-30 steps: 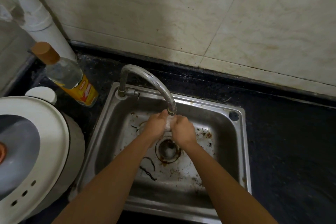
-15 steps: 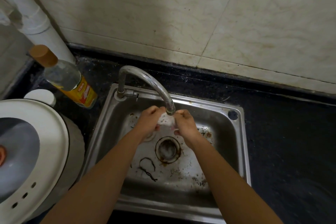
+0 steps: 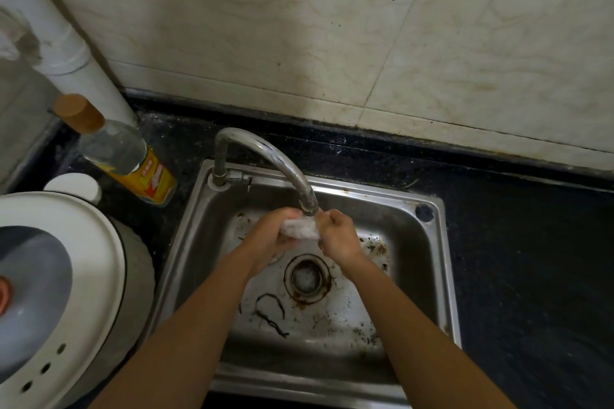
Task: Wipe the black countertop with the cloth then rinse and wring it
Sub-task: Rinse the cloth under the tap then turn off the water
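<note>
Honestly, not much to read here. The only lettering is on the bottle standing on the black countertop just left of the tap. Its yellow label has a few red characters above a white-and-red patch, but they're too small and blurry to make out, so I can't give you a brand, a word or a number off it.

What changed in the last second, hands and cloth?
The left hand and right hand have drawn slightly apart, so more of the crumpled white cloth shows between them. Both still grip it under the curved steel faucet. The steel sink and yellow-labelled clear bottle are unchanged.
</note>
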